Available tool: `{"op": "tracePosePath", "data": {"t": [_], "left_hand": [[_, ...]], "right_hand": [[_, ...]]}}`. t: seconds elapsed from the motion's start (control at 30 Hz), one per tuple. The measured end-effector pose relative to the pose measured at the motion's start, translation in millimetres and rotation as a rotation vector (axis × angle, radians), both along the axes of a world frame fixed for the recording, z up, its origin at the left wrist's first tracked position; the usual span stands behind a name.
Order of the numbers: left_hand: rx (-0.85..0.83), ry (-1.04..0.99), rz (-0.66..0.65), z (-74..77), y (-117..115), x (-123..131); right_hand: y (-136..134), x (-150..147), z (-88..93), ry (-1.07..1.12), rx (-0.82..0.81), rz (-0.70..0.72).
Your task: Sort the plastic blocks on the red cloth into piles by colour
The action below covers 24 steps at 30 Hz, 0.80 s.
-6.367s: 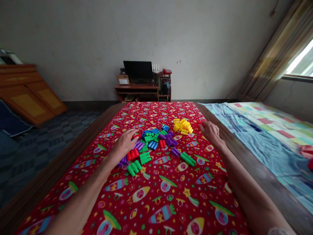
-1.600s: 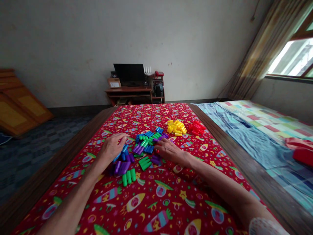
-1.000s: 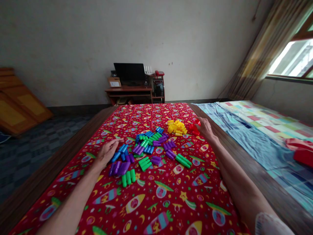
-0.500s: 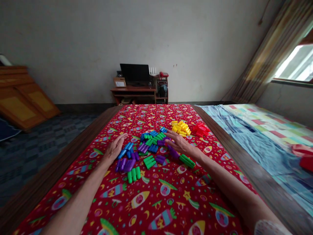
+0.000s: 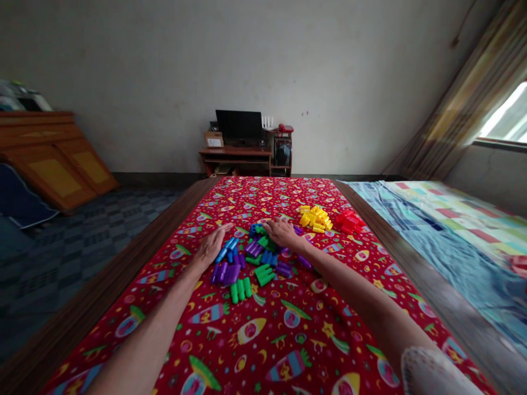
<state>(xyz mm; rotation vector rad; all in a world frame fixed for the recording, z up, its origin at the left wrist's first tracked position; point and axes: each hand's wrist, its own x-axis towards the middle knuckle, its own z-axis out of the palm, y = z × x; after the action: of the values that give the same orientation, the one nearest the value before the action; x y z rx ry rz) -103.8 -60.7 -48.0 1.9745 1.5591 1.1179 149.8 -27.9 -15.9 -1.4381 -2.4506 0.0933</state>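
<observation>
A mixed pile of plastic bricks lies mid-table: blue bricks [image 5: 228, 252], purple bricks [image 5: 225, 272] and green bricks [image 5: 241, 289]. My left hand [image 5: 212, 247] rests flat and open against the pile's left side, fingers touching the blue bricks. My right hand [image 5: 284, 233] lies palm down on the pile's far side, fingers stretched left over green and blue pieces; nothing shows in its grasp. Further back on the right sit two sorted heaps, a yellow heap [image 5: 315, 218] and a red heap [image 5: 349, 221], both beyond my right hand.
The table carries a red cloth with rocket prints [image 5: 263, 340] and has dark wooden edges [image 5: 123, 263]. A bed with a blue and patchwork sheet [image 5: 432, 230] adjoins on the right. A desk with a monitor [image 5: 242, 148] stands at the back wall, a wooden cabinet [image 5: 53, 159] at left.
My right hand went to the red heap a second ago, came back, and now rests on the mixed pile's far side. My left hand stayed at the pile's left side.
</observation>
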Motion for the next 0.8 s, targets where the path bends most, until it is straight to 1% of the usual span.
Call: {"op": "tracePosePath", "data": {"t": [0.03,0.1,0.13,0.17,0.2,0.27,0.3,0.37,0.43,0.47,0.5,0.57,0.7,0.8], "left_hand": [[-0.001,0.016,-0.002,1.8,-1,1],[0.004,0.062,-0.011,5.3,-4,4],[0.007,0.091,-0.018,6.7,-5,5],[0.011,0.12,-0.027,7.7,-6,5],[0.016,0.148,-0.035,8.2,-7,5],[0.026,0.194,-0.05,8.4,-8,5],[0.033,0.212,-0.055,8.2,-8,5],[0.035,0.243,-0.067,7.5,-7,5],[0.018,0.268,-0.085,6.6,-5,7],[0.01,0.277,-0.099,6.0,-4,8],[0.007,0.28,-0.117,5.3,-4,10],[0.015,0.267,-0.157,4.1,-4,13],[0.037,0.243,-0.21,4.6,-6,16],[0.026,0.241,-0.216,7.4,-7,16]], "right_hand": [[-10,-4,2.3,0.015,-0.014,0.075],[-31,-5,11.0,0.109,-0.034,0.275],[-41,-1,16.1,0.179,-0.03,0.345],[-49,7,20.4,0.254,-0.011,0.378],[-55,18,23.0,0.319,0.018,0.373],[-66,50,19.9,0.402,0.1,0.276],[-70,68,13.8,0.406,0.123,0.234],[-78,102,-4.8,0.402,0.177,0.139],[-86,124,-24.9,0.373,0.164,0.046],[-89,128,-32.7,0.361,0.14,0.007],[-92,128,-38.2,0.354,0.109,-0.02],[-95,117,-41.6,0.379,0.059,-0.045],[-89,79,-29.8,0.571,-0.019,-0.082],[-79,66,-19.7,0.694,-0.098,-0.095]]}}
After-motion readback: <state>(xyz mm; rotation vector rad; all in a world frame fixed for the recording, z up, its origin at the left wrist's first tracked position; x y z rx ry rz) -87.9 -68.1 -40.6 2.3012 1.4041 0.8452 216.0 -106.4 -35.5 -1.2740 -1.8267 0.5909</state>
